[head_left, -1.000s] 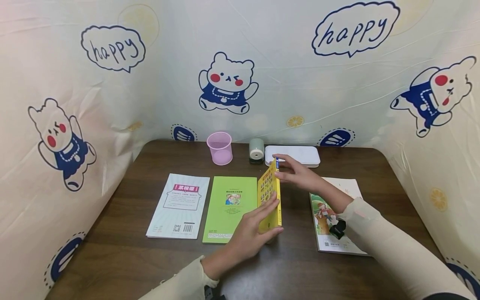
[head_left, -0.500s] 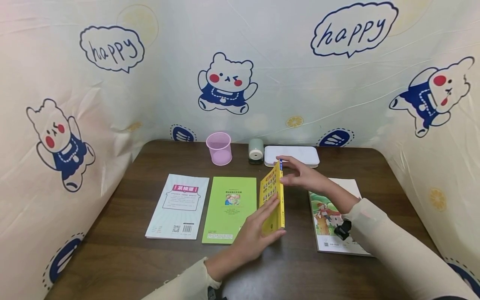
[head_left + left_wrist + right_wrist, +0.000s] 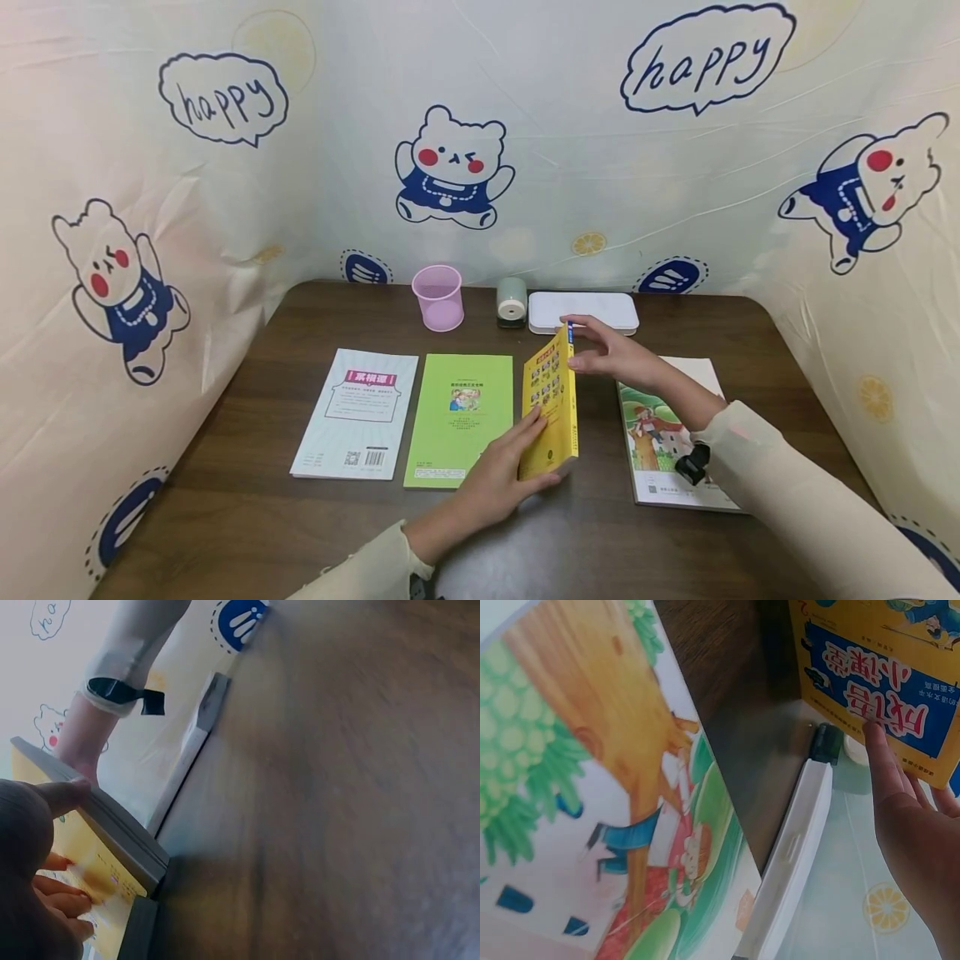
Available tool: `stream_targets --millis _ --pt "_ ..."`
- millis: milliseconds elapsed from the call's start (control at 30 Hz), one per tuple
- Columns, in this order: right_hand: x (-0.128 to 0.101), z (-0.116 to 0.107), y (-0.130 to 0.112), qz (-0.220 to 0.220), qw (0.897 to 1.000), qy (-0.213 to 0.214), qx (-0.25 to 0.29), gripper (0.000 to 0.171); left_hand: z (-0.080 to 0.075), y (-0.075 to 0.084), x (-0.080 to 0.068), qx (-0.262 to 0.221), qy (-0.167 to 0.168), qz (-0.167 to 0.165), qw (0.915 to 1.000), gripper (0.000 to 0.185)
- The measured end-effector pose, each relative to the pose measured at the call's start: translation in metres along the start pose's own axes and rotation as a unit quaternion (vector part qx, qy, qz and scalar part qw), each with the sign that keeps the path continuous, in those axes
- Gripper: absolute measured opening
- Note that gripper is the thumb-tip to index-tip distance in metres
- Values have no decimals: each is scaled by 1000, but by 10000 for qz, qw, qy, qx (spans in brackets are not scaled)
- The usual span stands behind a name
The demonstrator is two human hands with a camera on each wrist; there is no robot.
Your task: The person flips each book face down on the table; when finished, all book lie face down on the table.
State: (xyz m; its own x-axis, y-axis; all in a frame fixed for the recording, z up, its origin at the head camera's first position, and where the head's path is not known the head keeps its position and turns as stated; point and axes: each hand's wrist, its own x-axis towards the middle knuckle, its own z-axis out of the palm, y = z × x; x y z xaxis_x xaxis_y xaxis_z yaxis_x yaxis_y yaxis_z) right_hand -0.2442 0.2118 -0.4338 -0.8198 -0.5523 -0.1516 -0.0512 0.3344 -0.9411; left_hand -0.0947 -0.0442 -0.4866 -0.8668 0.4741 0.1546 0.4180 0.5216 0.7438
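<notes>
Yellow book (image 3: 552,408): stands on its long edge on the tabletop (image 3: 247,517), tilted, printed cover facing left; between the green booklet and the picture book.
Left hand (image 3: 501,479): at the book's near end; grip holding the book, fingers flat on the left cover, thumb round the near edge. Left wrist view shows the thumb (image 3: 64,796) on the top edge and fingertips (image 3: 71,904) on the yellow cover.
Right hand (image 3: 611,350): at the book's far top corner; grip loose and wide, straight fingers touching the right-hand cover. Right wrist view shows fingertips (image 3: 876,742) on the blue title panel.
Green booklet (image 3: 459,417): flat, just left of the yellow book, its right edge under the left hand.
White booklet (image 3: 358,412): flat, just left of the green one.
Picture book (image 3: 663,442): flat on the right, partly under the right forearm.
White case (image 3: 592,307): far side of the tabletop, just behind the right hand.
Green sharpener (image 3: 512,302): touching or just left of the case; cannot tell which.
Pink cup (image 3: 438,297): upright, left of the sharpener.
Backdrop (image 3: 450,167): cloth with bears and "happy" bubbles, around three sides.
</notes>
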Motion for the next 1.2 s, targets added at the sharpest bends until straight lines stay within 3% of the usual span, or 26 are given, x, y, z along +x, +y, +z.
stream_targets --millis 233,433,733,1000,1200 --pt "-5 -2 7 18 10000 5 86 82 4 -5 -2 234 -297 -492 9981 83" --pt "-10 -6 14 -14 10000 -46 35 82 6 -7 -2 298 -379 -593 9971 82" --pt "-15 -12 24 20 9998 -178 -114 85 10 -13 -1 760 -458 -236 9958 79" --pt "-16 -17 31 -21 9986 -178 -508 87 10 -12 0 1092 -643 -134 9919 74" --pt "-18 -18 36 -102 9926 -88 -1206 87 9 -13 2 1450 -771 23 9864 66"
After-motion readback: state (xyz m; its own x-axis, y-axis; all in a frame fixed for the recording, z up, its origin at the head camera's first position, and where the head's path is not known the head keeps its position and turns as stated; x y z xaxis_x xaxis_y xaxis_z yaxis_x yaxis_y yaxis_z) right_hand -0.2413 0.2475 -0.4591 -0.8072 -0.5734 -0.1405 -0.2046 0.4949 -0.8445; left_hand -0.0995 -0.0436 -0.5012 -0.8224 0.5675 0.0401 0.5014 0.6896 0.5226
